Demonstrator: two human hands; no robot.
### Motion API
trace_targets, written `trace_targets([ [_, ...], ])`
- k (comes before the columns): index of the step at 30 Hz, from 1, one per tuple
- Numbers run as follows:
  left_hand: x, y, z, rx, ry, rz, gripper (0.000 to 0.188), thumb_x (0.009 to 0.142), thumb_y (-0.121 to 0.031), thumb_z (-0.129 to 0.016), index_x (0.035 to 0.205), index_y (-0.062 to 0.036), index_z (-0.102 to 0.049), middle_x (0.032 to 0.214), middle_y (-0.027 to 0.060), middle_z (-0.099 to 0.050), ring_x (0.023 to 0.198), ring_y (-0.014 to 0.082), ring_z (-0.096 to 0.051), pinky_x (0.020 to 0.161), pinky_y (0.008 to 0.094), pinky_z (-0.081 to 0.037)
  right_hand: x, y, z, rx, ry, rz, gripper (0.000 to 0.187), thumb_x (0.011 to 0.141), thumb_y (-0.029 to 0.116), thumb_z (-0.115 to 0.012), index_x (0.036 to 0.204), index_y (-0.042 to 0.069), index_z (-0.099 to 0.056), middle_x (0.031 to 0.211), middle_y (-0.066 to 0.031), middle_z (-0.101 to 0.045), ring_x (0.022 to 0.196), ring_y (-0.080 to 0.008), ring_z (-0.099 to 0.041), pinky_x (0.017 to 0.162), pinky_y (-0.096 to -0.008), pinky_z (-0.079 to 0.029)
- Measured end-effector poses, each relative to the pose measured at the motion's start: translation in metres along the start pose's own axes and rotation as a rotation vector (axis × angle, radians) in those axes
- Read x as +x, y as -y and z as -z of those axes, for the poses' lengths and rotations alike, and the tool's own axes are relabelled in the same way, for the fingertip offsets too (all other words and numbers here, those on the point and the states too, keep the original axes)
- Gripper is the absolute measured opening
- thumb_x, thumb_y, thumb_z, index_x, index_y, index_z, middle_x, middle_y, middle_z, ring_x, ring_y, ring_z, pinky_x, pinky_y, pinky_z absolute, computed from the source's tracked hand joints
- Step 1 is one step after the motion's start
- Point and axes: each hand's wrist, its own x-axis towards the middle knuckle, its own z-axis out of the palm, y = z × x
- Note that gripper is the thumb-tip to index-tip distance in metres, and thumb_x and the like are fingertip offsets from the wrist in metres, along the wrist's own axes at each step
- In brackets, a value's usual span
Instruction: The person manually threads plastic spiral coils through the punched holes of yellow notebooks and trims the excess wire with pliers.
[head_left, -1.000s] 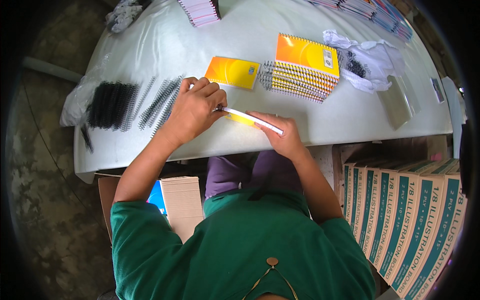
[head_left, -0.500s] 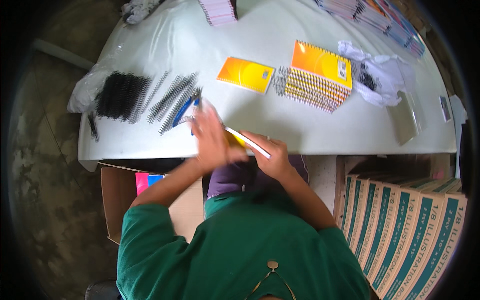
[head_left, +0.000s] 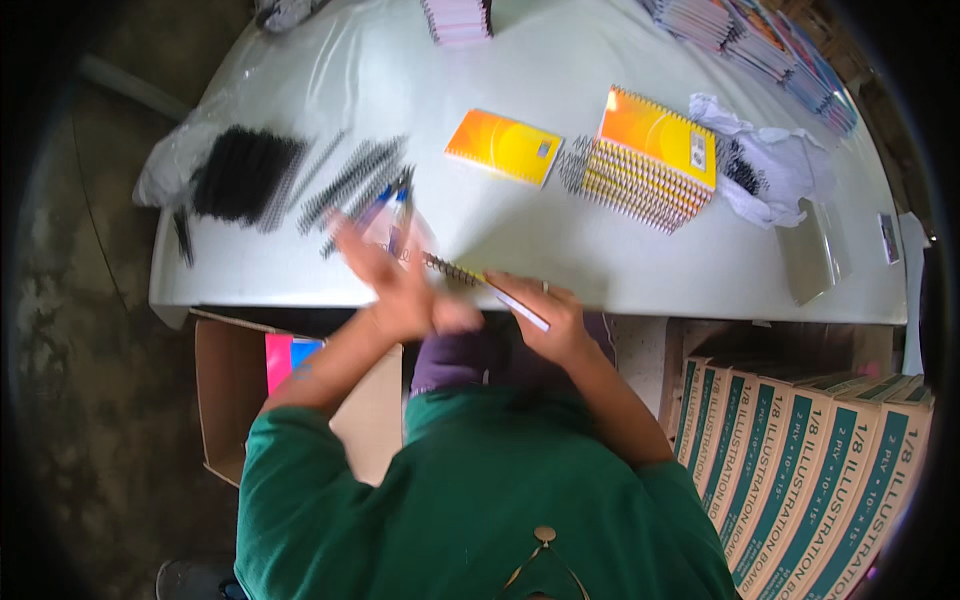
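At the table's near edge my right hand (head_left: 556,322) grips a thin spiral notebook (head_left: 519,305), held edge-on with its white page edge showing. A dark wire coil (head_left: 453,268) runs along the notebook's far left part. My left hand (head_left: 392,288), blurred by motion, is open beside the coil with its fingers spread and nothing visible in them. Just beyond it lie blue-handled pliers (head_left: 401,208), partly blurred. Loose wire coils (head_left: 350,183) rest next to the pliers. A yellow-orange notebook (head_left: 503,147) lies flat farther out.
A stack of spiral-bound notebooks (head_left: 655,150) stands right of centre, near crumpled white plastic (head_left: 785,165). Black coils (head_left: 245,175) are bunched at left. More notebooks (head_left: 750,50) sit far right. Below the table are an open carton (head_left: 225,400) and several upright boxes (head_left: 800,470).
My left hand has moved left, off the notebook, and its fingers have spread, uncovering the coil. My right hand keeps its grip. The whole view has shifted slightly.
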Motion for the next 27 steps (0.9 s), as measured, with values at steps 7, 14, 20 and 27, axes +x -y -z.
trace_targets([
  [7,-0.026,-0.003,-0.019,-0.150,0.234,-0.110,0.098,0.070,-0.069,-0.055,0.129,0.0052,-0.032,0.134,0.0320,-0.029,0.122,0.0456,-0.029,0.092,0.0676,-0.018,0.011,-0.016,0.000,-0.033,-0.057,0.050,0.041,0.073,-0.008,-0.057,0.112,0.003,-0.059,0.106,-0.0119,-0.064,0.085,-0.0249,-0.065,0.070,-0.0321,-0.053],
  [14,-0.047,-0.044,-0.036,-0.426,0.147,-0.013,0.097,0.066,-0.073,-0.056,0.130,-0.0019,-0.038,0.136,0.0342,-0.022,0.114,0.0547,-0.032,0.086,0.0662,-0.026,0.016,-0.005,-0.006,-0.009,-0.061,-0.009,0.045,0.074,-0.002,-0.060,0.118,0.003,-0.054,0.100,-0.0127,-0.064,0.073,-0.0260,-0.064,0.064,-0.0349,-0.052],
  [20,0.034,-0.022,-0.013,-0.175,-0.058,0.161,0.106,0.072,-0.076,-0.040,0.132,0.0099,-0.027,0.133,0.0358,-0.020,0.122,0.0547,-0.021,0.095,0.0683,-0.014,0.016,-0.001,-0.006,0.058,0.020,-0.052,0.047,0.076,0.003,-0.061,0.121,0.004,-0.051,0.100,-0.0134,-0.064,0.073,-0.0279,-0.065,0.064,-0.0349,-0.052],
  [27,0.026,-0.042,-0.011,-0.070,-0.048,-0.035,0.090,0.066,-0.073,-0.053,0.120,-0.0010,-0.048,0.133,0.0341,-0.026,0.117,0.0543,-0.032,0.084,0.0710,-0.025,0.019,-0.009,-0.008,0.038,0.071,-0.097,0.068,0.078,0.007,-0.063,0.137,0.009,-0.029,0.106,-0.0112,-0.063,0.077,-0.0333,-0.063,0.069,-0.0382,-0.051],
])
